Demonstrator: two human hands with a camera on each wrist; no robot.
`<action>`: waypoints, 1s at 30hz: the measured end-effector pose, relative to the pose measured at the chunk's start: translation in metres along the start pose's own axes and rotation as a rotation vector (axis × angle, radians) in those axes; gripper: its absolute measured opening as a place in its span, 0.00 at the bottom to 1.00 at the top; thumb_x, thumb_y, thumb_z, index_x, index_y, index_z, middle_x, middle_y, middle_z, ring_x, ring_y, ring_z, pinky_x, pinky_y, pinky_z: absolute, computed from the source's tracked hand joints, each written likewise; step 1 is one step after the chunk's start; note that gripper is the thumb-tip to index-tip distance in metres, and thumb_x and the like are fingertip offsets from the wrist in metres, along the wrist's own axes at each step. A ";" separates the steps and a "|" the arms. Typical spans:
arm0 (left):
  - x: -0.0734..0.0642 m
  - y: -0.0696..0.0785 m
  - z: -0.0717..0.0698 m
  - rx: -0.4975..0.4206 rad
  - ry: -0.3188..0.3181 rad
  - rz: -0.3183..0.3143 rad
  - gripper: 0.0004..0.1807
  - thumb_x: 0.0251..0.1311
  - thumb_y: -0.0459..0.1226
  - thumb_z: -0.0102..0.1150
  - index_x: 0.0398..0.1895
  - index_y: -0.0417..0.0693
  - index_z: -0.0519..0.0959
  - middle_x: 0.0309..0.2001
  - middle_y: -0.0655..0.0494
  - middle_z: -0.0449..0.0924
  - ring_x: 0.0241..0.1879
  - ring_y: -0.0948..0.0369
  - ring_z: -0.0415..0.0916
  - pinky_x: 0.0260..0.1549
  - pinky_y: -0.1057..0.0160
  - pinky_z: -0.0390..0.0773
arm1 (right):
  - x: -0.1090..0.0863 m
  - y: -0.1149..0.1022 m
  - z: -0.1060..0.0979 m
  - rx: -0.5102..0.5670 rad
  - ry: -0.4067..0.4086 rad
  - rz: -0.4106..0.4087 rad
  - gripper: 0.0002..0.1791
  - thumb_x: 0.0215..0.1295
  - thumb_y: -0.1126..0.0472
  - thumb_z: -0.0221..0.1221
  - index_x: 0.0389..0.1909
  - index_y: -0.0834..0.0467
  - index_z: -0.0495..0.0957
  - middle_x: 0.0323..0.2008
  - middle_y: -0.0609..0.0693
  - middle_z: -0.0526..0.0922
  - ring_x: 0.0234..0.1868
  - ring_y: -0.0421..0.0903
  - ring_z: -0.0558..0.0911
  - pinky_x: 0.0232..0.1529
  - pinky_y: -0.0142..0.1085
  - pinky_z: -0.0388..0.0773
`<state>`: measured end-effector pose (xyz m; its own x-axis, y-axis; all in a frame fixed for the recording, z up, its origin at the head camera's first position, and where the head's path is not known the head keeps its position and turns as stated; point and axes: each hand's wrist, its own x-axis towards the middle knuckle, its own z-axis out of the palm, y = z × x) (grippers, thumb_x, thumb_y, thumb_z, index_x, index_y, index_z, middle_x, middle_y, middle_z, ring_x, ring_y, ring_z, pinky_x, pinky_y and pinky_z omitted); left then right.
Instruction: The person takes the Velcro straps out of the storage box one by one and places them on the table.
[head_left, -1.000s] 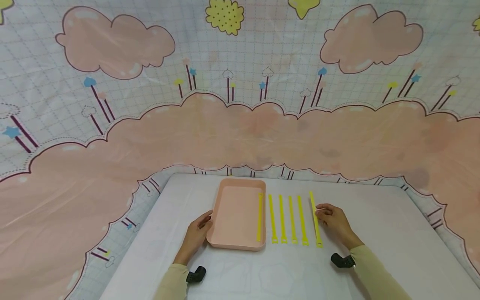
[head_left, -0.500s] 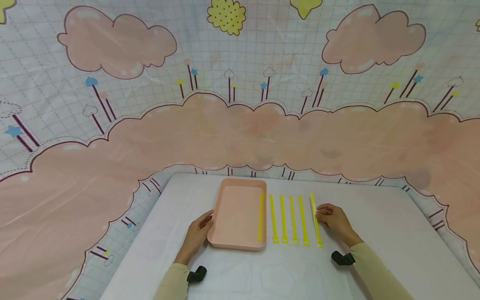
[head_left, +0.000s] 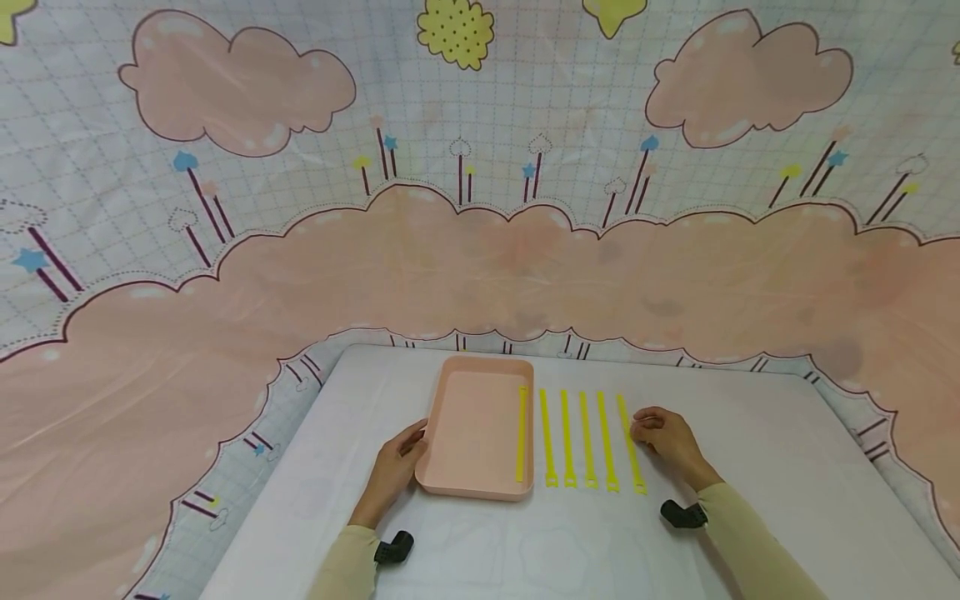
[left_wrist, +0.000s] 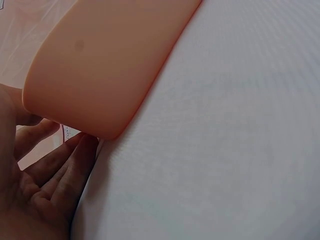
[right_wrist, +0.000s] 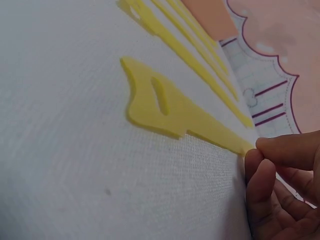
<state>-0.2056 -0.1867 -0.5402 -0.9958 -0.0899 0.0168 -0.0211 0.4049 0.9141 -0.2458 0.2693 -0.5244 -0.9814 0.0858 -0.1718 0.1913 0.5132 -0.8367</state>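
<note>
While one yellow strap (head_left: 521, 433) lay in the tray (head_left: 471, 487), four waited at its three o'clock; the right hand (head_left: 663, 440) pinched the outermost strap (head_left: 630, 443), and the left hand (head_left: 393, 468) steadied the tray with relaxed fingers.

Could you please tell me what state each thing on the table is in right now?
Pink tray: flat on the table, one yellow strap inside along its right wall.
Four straps on the table: flat, in a row.
Rightmost strap: slightly slanted, pinched by the right hand.
Left hand: fingers straight against the tray's left side.
</note>
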 end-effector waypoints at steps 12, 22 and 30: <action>0.000 -0.001 0.000 0.010 -0.003 0.001 0.23 0.69 0.36 0.55 0.67 0.48 0.73 0.60 0.40 0.78 0.60 0.46 0.75 0.62 0.47 0.73 | -0.005 -0.002 -0.001 0.057 0.000 0.006 0.17 0.68 0.62 0.59 0.53 0.65 0.74 0.43 0.56 0.81 0.36 0.42 0.78 0.33 0.31 0.78; -0.002 0.000 0.000 -0.010 -0.001 -0.005 0.23 0.69 0.36 0.55 0.67 0.47 0.73 0.60 0.39 0.77 0.61 0.46 0.75 0.62 0.47 0.73 | -0.010 -0.021 -0.002 0.043 0.041 -0.131 0.16 0.69 0.60 0.57 0.53 0.64 0.75 0.48 0.61 0.82 0.38 0.43 0.83 0.34 0.31 0.80; 0.000 0.000 0.001 -0.013 -0.004 0.003 0.23 0.69 0.36 0.55 0.67 0.47 0.73 0.60 0.39 0.77 0.60 0.46 0.75 0.61 0.48 0.74 | -0.018 -0.035 0.001 0.105 0.022 -0.155 0.16 0.67 0.65 0.59 0.54 0.66 0.75 0.46 0.61 0.83 0.38 0.43 0.83 0.34 0.32 0.80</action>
<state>-0.2052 -0.1862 -0.5407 -0.9962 -0.0847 0.0180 -0.0168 0.3931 0.9194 -0.2352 0.2488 -0.4924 -0.9992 0.0316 -0.0261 0.0371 0.4302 -0.9020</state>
